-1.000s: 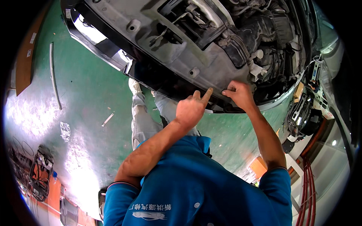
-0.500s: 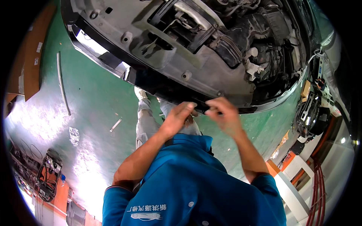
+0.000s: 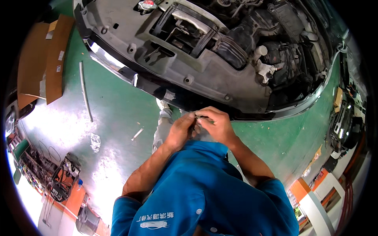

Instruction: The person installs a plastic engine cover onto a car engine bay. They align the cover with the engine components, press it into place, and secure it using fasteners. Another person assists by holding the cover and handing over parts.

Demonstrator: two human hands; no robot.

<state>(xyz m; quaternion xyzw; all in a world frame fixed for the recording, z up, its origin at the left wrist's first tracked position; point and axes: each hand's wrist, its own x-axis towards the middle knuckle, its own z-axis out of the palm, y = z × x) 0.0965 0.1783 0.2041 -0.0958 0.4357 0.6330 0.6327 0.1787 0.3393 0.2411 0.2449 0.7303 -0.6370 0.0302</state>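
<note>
My left hand [image 3: 180,131] and my right hand [image 3: 214,123] meet in front of my chest, fingers pinched together on a small dark part [image 3: 199,118] held between them. The part is mostly hidden by my fingers. Just above my hands runs the front edge of a car's open engine bay [image 3: 204,74], with a grey plastic cover, a black duct and hoses. My blue shirt [image 3: 204,188] fills the lower middle of the view.
A green painted floor [image 3: 118,118] lies to the left, with a thin long strip [image 3: 84,90], a small stick and a scrap of plastic on it. Cardboard sheets [image 3: 43,55] lie at far left. Tool carts and an orange stand line the edges.
My hands came down from the engine bay's front edge and drew together in front of my chest, closing on the small part. The view tilted, showing more of the engine bay.
</note>
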